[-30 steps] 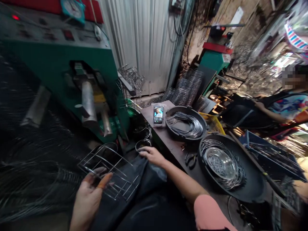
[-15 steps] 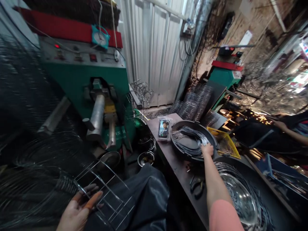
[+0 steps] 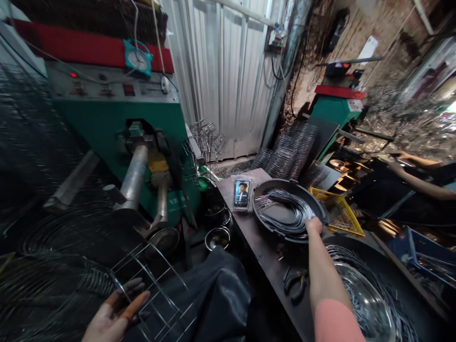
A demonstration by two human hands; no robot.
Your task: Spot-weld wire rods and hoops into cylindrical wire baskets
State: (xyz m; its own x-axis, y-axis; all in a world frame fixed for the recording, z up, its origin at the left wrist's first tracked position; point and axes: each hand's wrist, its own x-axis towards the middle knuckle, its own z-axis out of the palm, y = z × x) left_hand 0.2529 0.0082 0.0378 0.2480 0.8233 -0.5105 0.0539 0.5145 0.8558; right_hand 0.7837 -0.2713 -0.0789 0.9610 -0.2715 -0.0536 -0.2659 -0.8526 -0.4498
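My left hand (image 3: 116, 316) is low at the left, its fingers closed on the edge of a wire rack frame (image 3: 156, 294) held over my dark apron (image 3: 210, 299). My right hand (image 3: 313, 224) reaches across the dark workbench (image 3: 263, 256) to the near rim of a round black pan (image 3: 261, 221) that holds curved wire pieces (image 3: 285, 209). Its fingers are closed among the wires at the rim.
A green press machine (image 3: 135, 142) with a metal cylinder stands ahead at the left. A phone (image 3: 241, 194) leans beside the pan. A second large pan with a steel bowl (image 3: 359, 297) lies at right, pliers (image 3: 295, 282) near it. Another person's arm (image 3: 420, 183) works at far right.
My right hand left the apron, reached over the workbench to the black pan and closed on the wire pieces at its rim. The left hand kept hold of the rack and sank lower.
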